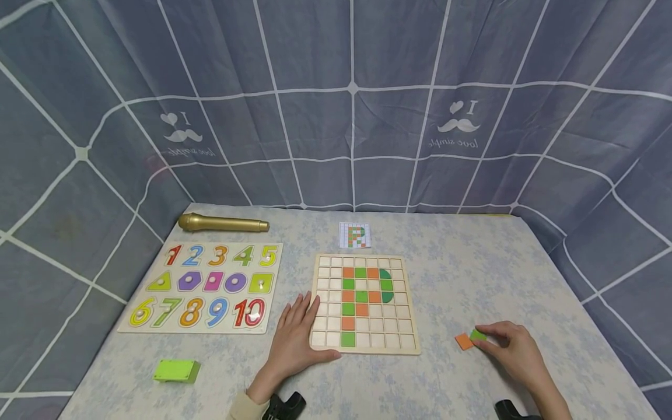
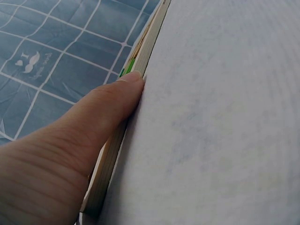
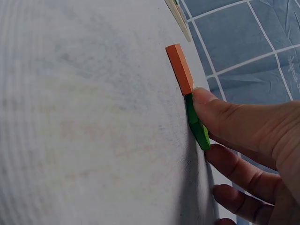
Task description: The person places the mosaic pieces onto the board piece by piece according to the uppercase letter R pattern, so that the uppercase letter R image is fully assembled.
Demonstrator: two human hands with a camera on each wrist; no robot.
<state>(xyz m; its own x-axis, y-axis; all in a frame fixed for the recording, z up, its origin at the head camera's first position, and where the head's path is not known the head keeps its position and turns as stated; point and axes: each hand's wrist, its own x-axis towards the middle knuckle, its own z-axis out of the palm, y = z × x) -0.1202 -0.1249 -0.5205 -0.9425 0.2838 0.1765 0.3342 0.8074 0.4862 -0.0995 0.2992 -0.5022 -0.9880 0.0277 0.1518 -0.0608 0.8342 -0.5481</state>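
Observation:
My left hand (image 1: 294, 338) rests with straight fingers at the near left corner of a wooden grid board (image 1: 320, 329). Its thumb touches the board's near edge, as the left wrist view shows too. Green and orange tiles fill some squares, along with two rounded dark green pieces (image 1: 385, 273) on the right of the pattern. Off to the right, my right hand (image 1: 511, 348) pinches a green tile (image 3: 199, 130) between thumb and fingers, low at the tabletop. An orange square tile (image 1: 464, 342) lies on the table right against it.
Behind the board lies a small pattern card (image 1: 354, 235). A number and shape puzzle board (image 1: 199, 267) occupies the left, with a gold microphone (image 1: 223, 223) behind it and a bright green block (image 1: 176, 371) in front. Grid-patterned curtains (image 1: 315, 128) enclose the table.

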